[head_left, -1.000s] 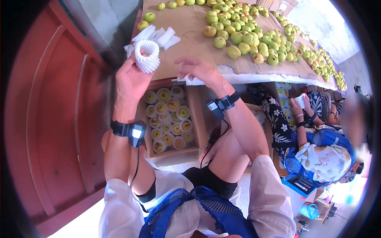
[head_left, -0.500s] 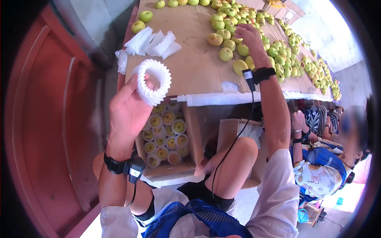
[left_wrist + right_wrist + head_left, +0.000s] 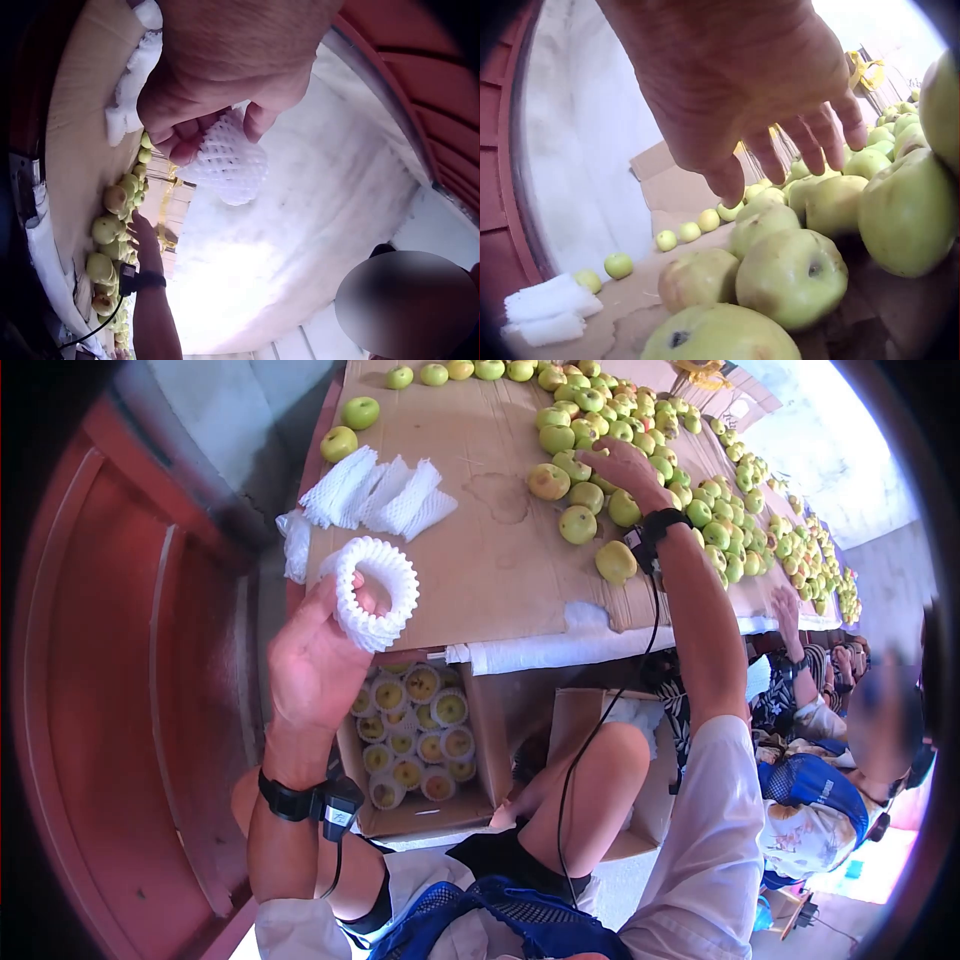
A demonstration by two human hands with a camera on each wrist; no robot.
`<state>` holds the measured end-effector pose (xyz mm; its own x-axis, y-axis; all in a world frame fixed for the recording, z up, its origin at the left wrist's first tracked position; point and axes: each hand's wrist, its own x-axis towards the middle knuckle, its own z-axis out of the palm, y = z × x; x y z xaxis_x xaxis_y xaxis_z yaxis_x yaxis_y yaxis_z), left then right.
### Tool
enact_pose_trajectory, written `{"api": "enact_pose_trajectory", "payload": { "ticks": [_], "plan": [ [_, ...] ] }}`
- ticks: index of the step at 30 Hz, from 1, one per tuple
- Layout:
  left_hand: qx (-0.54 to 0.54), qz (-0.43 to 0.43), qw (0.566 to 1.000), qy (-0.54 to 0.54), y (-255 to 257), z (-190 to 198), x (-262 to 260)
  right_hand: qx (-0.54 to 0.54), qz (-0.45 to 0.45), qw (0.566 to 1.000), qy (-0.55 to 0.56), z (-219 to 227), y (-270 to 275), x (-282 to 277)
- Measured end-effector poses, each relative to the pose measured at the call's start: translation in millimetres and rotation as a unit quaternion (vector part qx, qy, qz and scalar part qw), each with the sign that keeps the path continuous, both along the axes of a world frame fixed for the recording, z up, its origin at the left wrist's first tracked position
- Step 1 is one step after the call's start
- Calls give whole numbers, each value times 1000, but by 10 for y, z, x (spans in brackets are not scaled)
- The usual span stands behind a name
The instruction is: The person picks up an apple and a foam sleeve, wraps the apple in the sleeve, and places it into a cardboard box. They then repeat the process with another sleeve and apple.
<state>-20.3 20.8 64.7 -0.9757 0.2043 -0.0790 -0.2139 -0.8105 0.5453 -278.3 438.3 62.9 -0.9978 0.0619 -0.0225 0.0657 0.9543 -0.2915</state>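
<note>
My left hand (image 3: 315, 660) holds a white foam net sleeve (image 3: 388, 624) with its round mouth spread wide, over the table's near left edge. In the left wrist view, thumb and fingers pinch the foam net, and no apple shows in it. My right hand (image 3: 630, 468) is stretched out over the pile of green apples (image 3: 578, 525). From the right wrist, its fingers (image 3: 802, 142) are spread and point down, fingertips close over the apples (image 3: 791, 277). None is gripped there.
More flattened foam nets (image 3: 385, 498) lie on the cardboard-covered table (image 3: 480, 585), near two loose apples (image 3: 360, 412). Below the edge stands a cardboard box (image 3: 487, 745) of net-wrapped apples (image 3: 408, 772). Another person (image 3: 815, 790) sits at the right; a red door (image 3: 110, 690) is at the left.
My right hand has moved from beside the left hand out to the right over the apple pile. The left hand keeps the foam net, now lower and nearer me.
</note>
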Motion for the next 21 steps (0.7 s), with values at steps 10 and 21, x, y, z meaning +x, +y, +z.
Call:
{"api": "enact_pose_trajectory", "payload": {
  "ticks": [10, 21],
  "plan": [
    [11, -4, 1000, 3, -12, -52, -110, -5, 4, 1000, -29, -128, -219, 31],
    [5, 15, 1000, -11, 81, -19, -128, 68, 33, 997, 1, -263, -493, 355]
  ]
}}
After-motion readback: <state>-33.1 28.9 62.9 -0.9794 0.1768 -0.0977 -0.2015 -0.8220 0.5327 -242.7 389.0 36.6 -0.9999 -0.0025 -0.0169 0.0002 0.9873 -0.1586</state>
